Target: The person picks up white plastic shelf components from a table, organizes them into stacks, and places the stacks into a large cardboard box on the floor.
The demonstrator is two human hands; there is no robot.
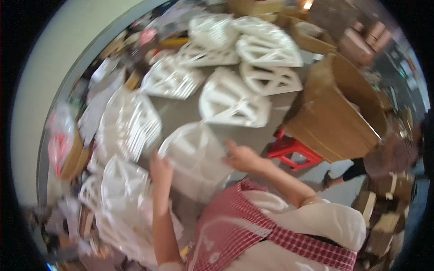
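Note:
Just in front of me is a clear plastic bag (199, 174) with a white, half-round spoked piece (190, 140) inside its far part. My left hand (161, 171) is closed at the bag's left side. On the opposite side, my right hand (242, 157) pinches the bag's edge, slightly smeared by motion. Beyond the bag lies a wrapped white spoked piece (233, 101). A stack of the same fan-shaped pieces (129, 124) in plastic stands to the left of my left hand. Loose clear plastic bags (124, 189) are heaped nearer, beside my left forearm.
More wrapped white pieces (269, 49) cover the far part of the grey table (176, 113). At the right, a large open cardboard box (325, 117) sits above a red plastic stool (294, 153). Mixed clutter lines the left wall. Another person's leg (352, 170) shows at the right.

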